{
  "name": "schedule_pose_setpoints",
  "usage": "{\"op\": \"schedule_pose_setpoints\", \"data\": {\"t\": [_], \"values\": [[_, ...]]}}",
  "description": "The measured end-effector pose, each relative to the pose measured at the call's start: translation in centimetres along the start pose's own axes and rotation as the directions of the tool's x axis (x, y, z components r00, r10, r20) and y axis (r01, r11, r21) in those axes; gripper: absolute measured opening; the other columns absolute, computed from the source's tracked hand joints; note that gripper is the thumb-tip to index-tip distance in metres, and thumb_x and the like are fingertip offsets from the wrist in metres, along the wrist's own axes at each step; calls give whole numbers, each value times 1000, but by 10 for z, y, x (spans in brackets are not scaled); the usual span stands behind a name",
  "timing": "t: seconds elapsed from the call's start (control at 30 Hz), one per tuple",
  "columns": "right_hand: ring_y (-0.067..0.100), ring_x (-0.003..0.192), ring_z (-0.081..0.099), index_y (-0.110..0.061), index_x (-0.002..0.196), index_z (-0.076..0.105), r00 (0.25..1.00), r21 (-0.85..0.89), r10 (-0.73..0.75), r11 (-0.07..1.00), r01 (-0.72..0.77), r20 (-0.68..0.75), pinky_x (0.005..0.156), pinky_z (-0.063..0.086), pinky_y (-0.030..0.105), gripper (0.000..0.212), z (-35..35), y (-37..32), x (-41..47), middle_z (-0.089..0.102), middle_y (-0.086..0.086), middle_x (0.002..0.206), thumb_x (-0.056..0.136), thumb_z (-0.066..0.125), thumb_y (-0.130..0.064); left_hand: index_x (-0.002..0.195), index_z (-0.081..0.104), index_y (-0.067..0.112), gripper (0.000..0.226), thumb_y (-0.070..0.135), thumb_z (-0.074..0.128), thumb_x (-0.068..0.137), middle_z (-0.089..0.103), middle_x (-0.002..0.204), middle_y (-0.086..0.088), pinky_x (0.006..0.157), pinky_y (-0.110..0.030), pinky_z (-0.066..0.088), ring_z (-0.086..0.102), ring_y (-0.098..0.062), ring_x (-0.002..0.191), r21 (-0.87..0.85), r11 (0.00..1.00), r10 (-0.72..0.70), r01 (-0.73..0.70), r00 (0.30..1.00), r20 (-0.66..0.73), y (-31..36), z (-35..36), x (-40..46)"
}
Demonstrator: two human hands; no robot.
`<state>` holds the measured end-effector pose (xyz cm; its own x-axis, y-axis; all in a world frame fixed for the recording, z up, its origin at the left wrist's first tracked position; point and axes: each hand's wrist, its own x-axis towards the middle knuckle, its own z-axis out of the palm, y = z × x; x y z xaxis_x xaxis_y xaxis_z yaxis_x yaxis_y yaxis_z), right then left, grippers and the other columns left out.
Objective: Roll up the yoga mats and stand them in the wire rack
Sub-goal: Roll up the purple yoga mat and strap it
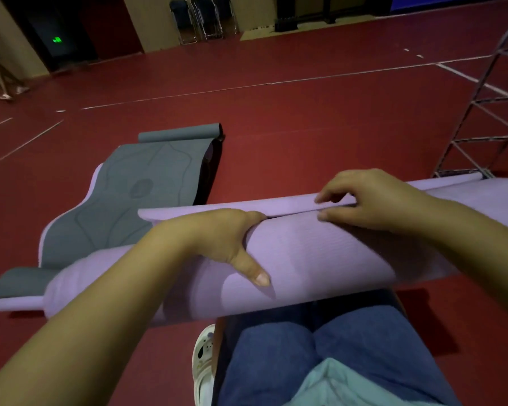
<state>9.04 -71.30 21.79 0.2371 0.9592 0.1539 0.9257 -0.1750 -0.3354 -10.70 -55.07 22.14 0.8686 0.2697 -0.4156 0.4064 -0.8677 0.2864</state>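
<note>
I see the purple mat [320, 253] rolled into a thick tube lying crosswise through the middle of the frame, on the red floor [305, 118] just ahead of my knees in blue jeans [320, 356]. Its loose outer flap runs along the top of the roll, toward the right edge of the frame.

Left hand [226, 238]: fingers curled over the far side of the roll at the flap seam, thumb spread down the near face. It grips the roll.

Right hand [361, 200]: fingers bent, tips pressing at the flap's edge where it meets the roll, thumb on the roll just below. Whether it pinches the flap or only presses it, I cannot tell.

The grey mat [147, 186] lies mostly unrolled at centre left, both ends curled, over a pale purple mat edge.

The wire rack [493, 112] stands at the right edge of the frame, just behind the roll's far end.

Folding chairs [203, 19] stand at top centre.
</note>
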Motion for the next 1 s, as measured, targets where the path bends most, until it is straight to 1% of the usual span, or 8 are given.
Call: {"op": "schedule_pose_setpoints", "data": {"t": [0.13,0.37,0.5,0.6,0.7,0.77,0.9,1.0], "values": [[5,100,54,-28,114,66,996,58,-64,997,60,69,87,43,24,62,6,-1,-28,57,-15,107,62,68,-61,135,45,26,99,66,77,50,41,111,8,92,-27,42,48,-13,102,66,998,-15,23,993,-116,1,0,-6],[18,120,51,-25,133,52,975,-89,29,996,-10,221,93,37,28,48,7,13,20,54,-5,135,91,53,-48,127,46,19,78,62,70,67,50,117,-1,88,-35,45,51,-21,104,441,897,118,32,944,-309,31,11,-20],[25,108,56,-22,115,63,999,-94,40,995,-38,21,86,44,34,27,22,9,26,64,1,120,94,53,-36,130,36,12,95,63,74,59,48,126,-9,91,-41,45,50,-27,110,510,854,94,102,934,-346,27,26,-1],[30,109,55,-20,117,63,988,-96,-83,993,71,-128,90,45,43,28,40,2,18,61,4,120,92,55,-30,126,39,15,88,57,77,58,51,122,-6,88,-41,45,52,-26,105,458,880,61,125,927,-371,17,21,15],[25,115,50,-26,136,45,992,-134,-99,985,109,81,98,40,44,85,39,-1,18,51,2,129,68,51,-76,139,34,15,98,53,80,60,47,133,-7,96,-41,43,50,-27,116,338,938,37,79,945,-324,7,11,24],[25,116,49,-30,139,39,986,-212,-73,972,104,151,98,41,43,102,37,-1,29,48,0,130,54,53,-86,146,27,16,104,50,81,63,40,143,-6,102,-38,39,44,-26,126,247,966,7,69,956,-293,1,6,27],[23,111,52,-30,132,44,973,-160,-85,980,121,215,94,44,39,89,31,8,57,53,0,122,59,69,-73,147,29,17,94,52,74,72,36,147,-6,106,-41,35,37,-27,131,252,961,-14,116,929,-370,-3,8,27],[21,106,55,-32,125,49,959,-94,-81,990,110,272,93,45,36,77,27,16,74,57,-2,117,61,70,-71,119,61,13,50,40,68,77,58,120,-5,92,-36,44,54,-26,108,159,987,106,0,746,-657,-9,31,16]]}}
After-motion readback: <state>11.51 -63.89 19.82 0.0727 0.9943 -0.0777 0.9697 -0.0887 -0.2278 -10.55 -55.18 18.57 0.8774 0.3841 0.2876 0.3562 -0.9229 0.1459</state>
